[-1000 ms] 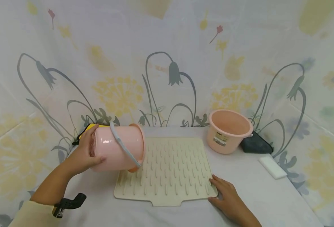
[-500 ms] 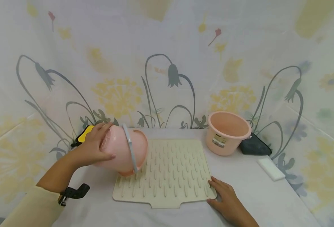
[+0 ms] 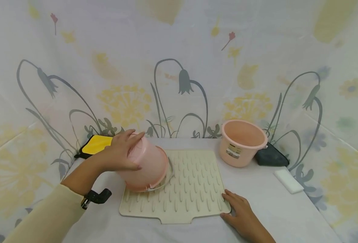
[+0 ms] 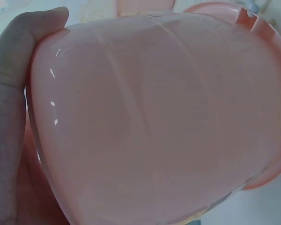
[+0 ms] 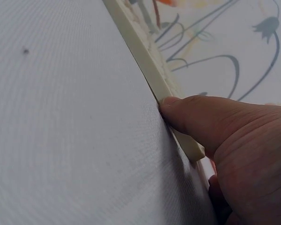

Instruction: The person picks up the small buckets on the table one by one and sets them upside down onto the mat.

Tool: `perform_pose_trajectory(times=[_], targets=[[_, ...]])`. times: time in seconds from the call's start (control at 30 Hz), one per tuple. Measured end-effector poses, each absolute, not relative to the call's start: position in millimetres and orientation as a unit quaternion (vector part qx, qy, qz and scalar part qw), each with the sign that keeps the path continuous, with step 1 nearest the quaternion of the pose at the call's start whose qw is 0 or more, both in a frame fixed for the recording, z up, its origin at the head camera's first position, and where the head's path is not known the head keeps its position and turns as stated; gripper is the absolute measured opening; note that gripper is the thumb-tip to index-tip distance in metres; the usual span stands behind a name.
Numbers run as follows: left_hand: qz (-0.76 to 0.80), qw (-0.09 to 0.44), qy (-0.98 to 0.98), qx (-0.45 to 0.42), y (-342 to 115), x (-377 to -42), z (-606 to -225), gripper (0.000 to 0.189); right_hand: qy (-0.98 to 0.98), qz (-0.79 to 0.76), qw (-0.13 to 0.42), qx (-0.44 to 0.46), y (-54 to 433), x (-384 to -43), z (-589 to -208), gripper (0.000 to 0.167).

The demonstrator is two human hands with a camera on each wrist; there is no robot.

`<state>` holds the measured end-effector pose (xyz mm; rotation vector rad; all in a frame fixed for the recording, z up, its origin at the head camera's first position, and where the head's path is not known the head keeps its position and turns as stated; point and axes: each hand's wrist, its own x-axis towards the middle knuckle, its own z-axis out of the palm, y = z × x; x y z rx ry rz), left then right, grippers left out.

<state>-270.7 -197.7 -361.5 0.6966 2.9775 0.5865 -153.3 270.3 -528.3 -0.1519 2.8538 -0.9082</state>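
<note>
My left hand [image 3: 118, 152] grips a pink bucket [image 3: 150, 167] around its base. The bucket is tipped, bottom up and to the left, with its rim low over the left part of a cream ridged drying mat [image 3: 194, 182]. Its handle hangs on the rim's right side. In the left wrist view the bucket [image 4: 154, 117] fills most of the picture, the thumb lying along its base edge. At the mat's near right corner my right hand [image 3: 243, 214] holds the edge. The right wrist view shows the thumb pressed against the mat's side [image 5: 145, 61].
Behind the mat on the right stands a second, peach bucket [image 3: 241, 148], upright, with a label. Beside it are a dark pouch [image 3: 271, 155] and a white block [image 3: 288, 181]. A yellow-and-black item [image 3: 95, 145] lies at the back left. A patterned curtain [image 3: 179, 67] hangs behind.
My left hand has moved right and turned the bucket from lying sideways to rim-down over the mat. The handle has swung down to the rim. The right hand stays at the mat's corner.
</note>
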Motion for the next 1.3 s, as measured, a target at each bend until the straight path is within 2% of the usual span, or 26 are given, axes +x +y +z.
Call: perform_pose_trajectory(times=[0.67, 1.3], targets=[[0.141, 0.051, 0.961, 0.234, -163.8, -283.5, -359.1, 0.109, 0.952, -0.293, 0.074, -0.047, 270.4, -153.1, -524.2, 0.076], [0.083, 0.062, 0.965, 0.239, -139.6, -285.1, -364.9, 0.106, 0.951, -0.297, 0.075, -0.051, 270.5, -154.1, -528.1, 0.076]])
